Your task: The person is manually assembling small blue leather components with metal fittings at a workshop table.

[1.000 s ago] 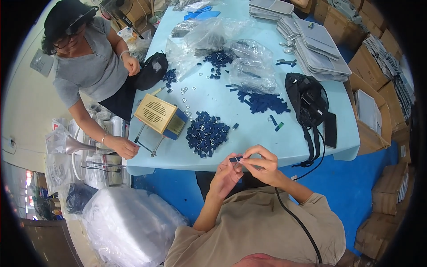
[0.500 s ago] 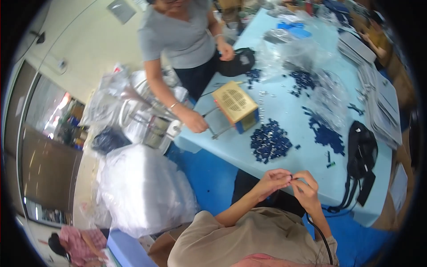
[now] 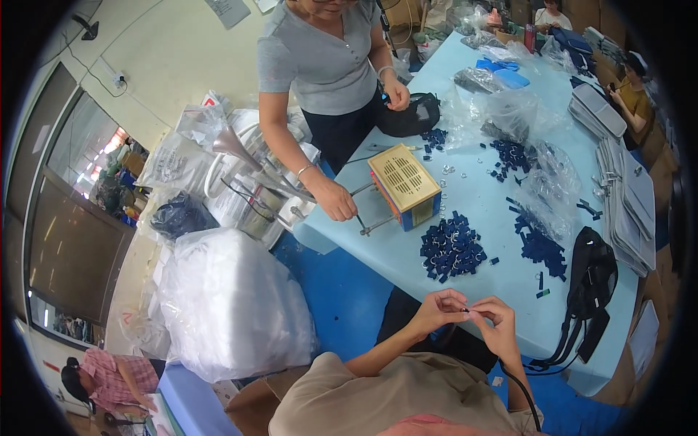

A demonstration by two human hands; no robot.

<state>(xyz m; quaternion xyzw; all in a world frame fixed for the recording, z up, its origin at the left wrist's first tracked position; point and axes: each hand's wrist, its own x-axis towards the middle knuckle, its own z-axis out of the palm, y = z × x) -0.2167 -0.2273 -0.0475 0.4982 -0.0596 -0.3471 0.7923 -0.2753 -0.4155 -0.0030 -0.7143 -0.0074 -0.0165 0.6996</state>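
At the lower centre of the frame, above a tan shirt (image 3: 378, 396) and beside a black cable (image 3: 525, 396), the left hand (image 3: 441, 312) and right hand (image 3: 496, 320) meet fingertip to fingertip just off the near edge of the pale blue surface (image 3: 392, 254). Each grip is narrow, thumb and fingers pinched on a small dark piece (image 3: 466, 310) between them, most of it hidden by the fingers. Just beyond, right of centre, lies a pile of navy fabric loops with metal rings (image 3: 454, 248), with a single navy piece (image 3: 494, 261) beside it. Farther right are a heap of navy strips (image 3: 543, 248) and a black bag (image 3: 592, 272) with straps hanging toward the lower right. At the lower left stands a large white bundle in plastic (image 3: 236, 305). Past the pile, near the centre, sits a yellow-and-blue box with a vented top (image 3: 405, 178); a co-worker's hand (image 3: 336, 201) is at the metal rods projecting from it. Loose metal rings (image 3: 448, 170) lie just right of the box. Beyond, clear plastic bags (image 3: 550, 185) cover the upper right, near stacked grey flat cases (image 3: 629, 200), and blue packets (image 3: 503, 71) rest toward the far end.
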